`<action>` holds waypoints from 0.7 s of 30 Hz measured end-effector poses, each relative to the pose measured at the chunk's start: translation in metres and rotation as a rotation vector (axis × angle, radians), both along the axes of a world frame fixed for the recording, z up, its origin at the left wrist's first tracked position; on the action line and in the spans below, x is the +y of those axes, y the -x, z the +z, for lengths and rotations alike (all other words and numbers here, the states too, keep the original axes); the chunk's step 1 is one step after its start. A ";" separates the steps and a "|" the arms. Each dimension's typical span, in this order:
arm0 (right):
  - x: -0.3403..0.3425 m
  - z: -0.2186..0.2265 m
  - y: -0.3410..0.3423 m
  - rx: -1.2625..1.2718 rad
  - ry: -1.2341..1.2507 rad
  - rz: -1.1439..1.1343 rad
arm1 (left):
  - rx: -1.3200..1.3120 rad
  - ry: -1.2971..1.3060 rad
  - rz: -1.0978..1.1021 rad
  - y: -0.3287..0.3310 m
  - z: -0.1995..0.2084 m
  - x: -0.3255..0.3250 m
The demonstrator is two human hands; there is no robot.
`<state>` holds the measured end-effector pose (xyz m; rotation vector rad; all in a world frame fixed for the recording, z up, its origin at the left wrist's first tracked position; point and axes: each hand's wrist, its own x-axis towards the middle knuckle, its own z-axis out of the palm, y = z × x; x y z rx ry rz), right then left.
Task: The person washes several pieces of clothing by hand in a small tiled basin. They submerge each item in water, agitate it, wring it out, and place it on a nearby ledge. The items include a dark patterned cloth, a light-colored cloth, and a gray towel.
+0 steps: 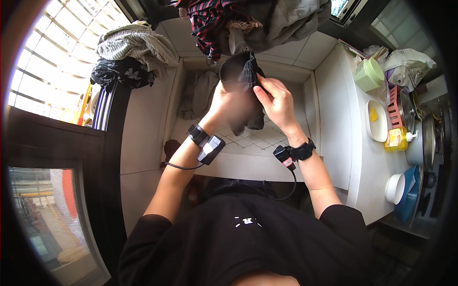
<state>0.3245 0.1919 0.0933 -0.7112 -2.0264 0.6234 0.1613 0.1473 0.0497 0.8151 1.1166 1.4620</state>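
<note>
A black garment (250, 71) with a gathered band at its upper end hangs in front of me, its lower end bunched. My left hand (218, 106) grips its left side, with most of the fingers hidden behind the cloth and a blurred patch. On the right edge, my right hand (277, 101) has the cloth between its fingers and thumb. Below the garment is a pale sink basin (229, 159) with a ridged, diamond-patterned slope. A grey wet-looking cloth (198, 97) lies in the basin's left part.
Dark and red-checked clothes (210, 26) and a grey garment (296, 21) are heaped behind the basin. A striped cloth (136, 45) lies on the left ledge by the window. The right counter holds a soap dish (377, 126), a yellow pump bottle (396, 139) and a white bowl (395, 189).
</note>
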 end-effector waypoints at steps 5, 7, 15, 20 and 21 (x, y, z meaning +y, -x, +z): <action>-0.017 -0.040 -0.022 0.449 0.939 -0.082 | -0.406 -0.099 0.133 0.010 -0.016 0.000; -0.029 -0.058 -0.019 0.742 1.657 -0.255 | -0.545 -0.064 0.217 0.010 -0.016 0.001; -0.008 -0.096 0.020 1.474 1.874 0.635 | -1.343 0.097 -0.175 -0.018 -0.017 -0.011; -0.003 -0.097 0.025 1.075 1.671 0.347 | -0.698 0.090 0.164 0.005 -0.021 -0.015; -0.006 -0.094 0.025 0.994 1.626 0.328 | -0.636 0.024 0.203 0.012 -0.023 -0.015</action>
